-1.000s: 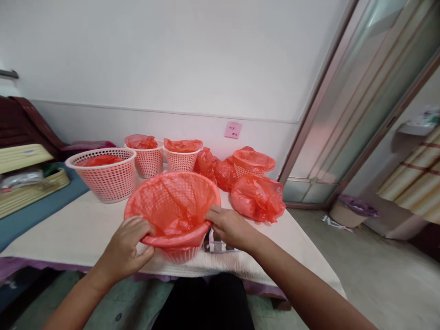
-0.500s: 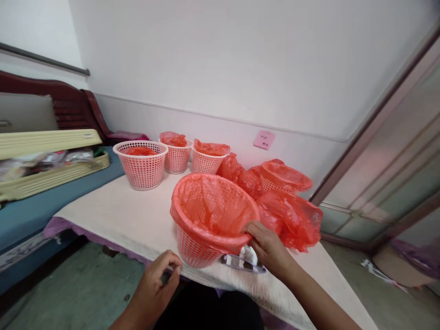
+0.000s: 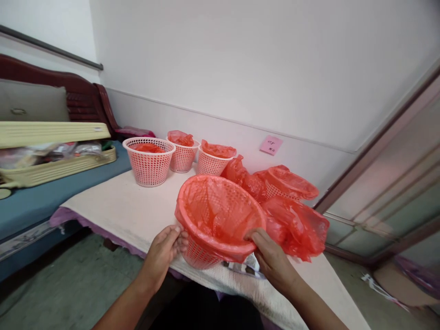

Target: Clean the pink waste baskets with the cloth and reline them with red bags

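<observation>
A white mesh plastic basket [image 3: 202, 256], tilted towards me, stands near the table's front edge. A red plastic bag [image 3: 220, 206] lines it and folds over its rim. At the right of the rim, my right hand [image 3: 270, 250] is closed on basket and bag together, thumb inside. My left hand [image 3: 167, 247] is beside the basket's left side, thumb and fingers pinched at the overhanging edge of the bag; the exact contact is partly hidden. Under the right side of the basket lies a dark-and-white patterned item in clear plastic [image 3: 245, 266], mostly covered.
Behind stand a white basket [image 3: 151, 167] and two more baskets, all with red bags inside. Loose red bags [image 3: 295, 224] and a lined basket [image 3: 290, 183] lie to the right. A pink note [image 3: 271, 145] is on the wall. An open cream case [image 3: 62, 165] rests at left.
My left hand has moved up and forward to the basket's left side. My right hand stays on the rim. The view has shifted slightly.
</observation>
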The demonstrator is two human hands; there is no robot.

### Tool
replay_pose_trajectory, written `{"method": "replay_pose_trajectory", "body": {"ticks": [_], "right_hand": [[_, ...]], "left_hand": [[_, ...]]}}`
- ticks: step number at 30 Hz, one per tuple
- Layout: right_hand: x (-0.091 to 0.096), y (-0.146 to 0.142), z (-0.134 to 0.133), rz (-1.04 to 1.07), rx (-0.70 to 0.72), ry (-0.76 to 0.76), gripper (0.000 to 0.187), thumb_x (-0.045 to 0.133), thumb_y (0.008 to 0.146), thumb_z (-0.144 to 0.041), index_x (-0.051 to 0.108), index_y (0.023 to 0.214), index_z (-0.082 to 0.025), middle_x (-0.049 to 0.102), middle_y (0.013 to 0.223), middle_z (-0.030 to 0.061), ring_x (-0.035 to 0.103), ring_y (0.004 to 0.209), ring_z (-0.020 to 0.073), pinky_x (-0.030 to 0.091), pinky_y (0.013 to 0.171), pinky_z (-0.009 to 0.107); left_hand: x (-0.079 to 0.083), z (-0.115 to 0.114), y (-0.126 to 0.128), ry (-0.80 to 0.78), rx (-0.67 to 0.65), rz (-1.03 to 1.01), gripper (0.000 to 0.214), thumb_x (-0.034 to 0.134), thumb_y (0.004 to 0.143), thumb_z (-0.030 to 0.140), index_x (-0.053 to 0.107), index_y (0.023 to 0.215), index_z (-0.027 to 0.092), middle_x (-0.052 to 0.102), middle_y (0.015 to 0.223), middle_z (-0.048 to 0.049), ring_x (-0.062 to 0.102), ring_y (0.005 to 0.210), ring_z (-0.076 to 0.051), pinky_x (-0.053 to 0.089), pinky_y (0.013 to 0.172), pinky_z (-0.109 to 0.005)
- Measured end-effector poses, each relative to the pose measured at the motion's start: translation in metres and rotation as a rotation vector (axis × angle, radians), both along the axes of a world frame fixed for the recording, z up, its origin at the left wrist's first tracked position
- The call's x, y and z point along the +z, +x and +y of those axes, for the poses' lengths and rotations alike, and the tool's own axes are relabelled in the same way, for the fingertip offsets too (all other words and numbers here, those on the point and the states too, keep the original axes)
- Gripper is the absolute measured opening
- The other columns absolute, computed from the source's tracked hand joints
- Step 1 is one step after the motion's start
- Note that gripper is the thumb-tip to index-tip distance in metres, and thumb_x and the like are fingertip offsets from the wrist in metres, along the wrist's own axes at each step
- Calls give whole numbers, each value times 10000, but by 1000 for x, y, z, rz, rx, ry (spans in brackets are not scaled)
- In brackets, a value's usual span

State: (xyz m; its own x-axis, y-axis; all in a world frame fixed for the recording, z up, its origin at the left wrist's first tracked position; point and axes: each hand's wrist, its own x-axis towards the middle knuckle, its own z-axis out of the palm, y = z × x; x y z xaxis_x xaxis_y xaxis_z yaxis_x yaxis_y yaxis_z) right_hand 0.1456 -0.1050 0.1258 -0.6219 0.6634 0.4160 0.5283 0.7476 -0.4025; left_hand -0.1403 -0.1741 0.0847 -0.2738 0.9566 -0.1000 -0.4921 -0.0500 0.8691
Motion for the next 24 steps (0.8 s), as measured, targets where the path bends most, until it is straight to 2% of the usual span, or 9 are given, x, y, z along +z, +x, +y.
{"method": "replay_pose_trajectory", "body": {"ticks": [3, 7, 12, 15, 17, 19, 20, 22, 24], "right_hand": [[-4, -5, -1, -17, -30, 73, 364, 364, 870, -67, 535, 1143, -237, 583, 1106, 101, 610, 994, 214, 523, 798, 339], [-9, -9, 1, -59, -75, 105, 482, 390, 851, -60, 489, 1284, -246, 553, 1246, 123, 596, 1103, 236, 525, 875, 393], [-5, -8, -1, -88, -78, 76, 582, 378, 824, -22, 474, 1342, -269, 538, 1308, 120, 590, 1142, 232, 508, 934, 421], [0, -4, -3, 7, -53, 87, 518, 386, 848, -55, 510, 1310, -253, 546, 1303, 122, 563, 1184, 231, 487, 968, 417], [3, 1, -1, 152, -134, 71, 387, 416, 883, -136, 552, 1234, -224, 590, 1213, 126, 597, 1109, 234, 506, 922, 405], [5, 5, 6, 330, -312, -34, 239, 472, 903, -278, 584, 1098, -196, 640, 1032, 108, 654, 886, 219, 546, 762, 363], [7, 7, 10, 405, -400, -115, 222, 502, 896, -360, 589, 1007, -189, 647, 921, 85, 651, 755, 201, 541, 659, 331], [10, 8, 21, 485, -504, -280, 319, 536, 855, -508, 560, 819, -192, 611, 717, 31, 606, 573, 169, 481, 508, 278], [12, 7, 31, 476, -542, -393, 406, 545, 810, -590, 506, 686, -205, 554, 581, -4, 581, 502, 159, 423, 442, 247]], "left_hand": [[0, -4, 7, 30, 50, 34, 344, 694, 768, 501, 578, 734, 179, 583, 700, 16, 527, 623, -102, 449, 613, -230], [4, -10, 17, 16, -107, 99, 401, 621, 805, 574, 585, 734, 181, 577, 632, 17, 501, 523, -99, 401, 534, -236], [18, -3, 24, -31, -129, 211, 508, 568, 806, 647, 535, 614, 178, 501, 481, 29, 437, 412, -78, 312, 467, -219], [23, 3, 24, -32, -115, 218, 508, 592, 793, 638, 501, 587, 183, 485, 477, 41, 418, 398, -68, 304, 457, -214], [25, 5, 24, -33, -122, 233, 493, 621, 775, 625, 491, 593, 186, 485, 468, 48, 413, 387, -65, 303, 449, -211], [28, 4, 25, -49, -122, 246, 472, 636, 765, 615, 497, 619, 188, 486, 455, 56, 417, 377, -68, 304, 443, -209], [29, 3, 25, -61, -117, 251, 463, 634, 765, 613, 503, 636, 188, 488, 453, 59, 421, 375, -71, 306, 442, -209], [32, 0, 27, -76, -99, 259, 454, 631, 767, 607, 506, 654, 185, 488, 450, 63, 427, 375, -73, 312, 444, -208], [33, -2, 29, -82, -89, 263, 455, 635, 762, 602, 499, 650, 183, 485, 447, 64, 428, 376, -72, 310, 442, -205]]}}
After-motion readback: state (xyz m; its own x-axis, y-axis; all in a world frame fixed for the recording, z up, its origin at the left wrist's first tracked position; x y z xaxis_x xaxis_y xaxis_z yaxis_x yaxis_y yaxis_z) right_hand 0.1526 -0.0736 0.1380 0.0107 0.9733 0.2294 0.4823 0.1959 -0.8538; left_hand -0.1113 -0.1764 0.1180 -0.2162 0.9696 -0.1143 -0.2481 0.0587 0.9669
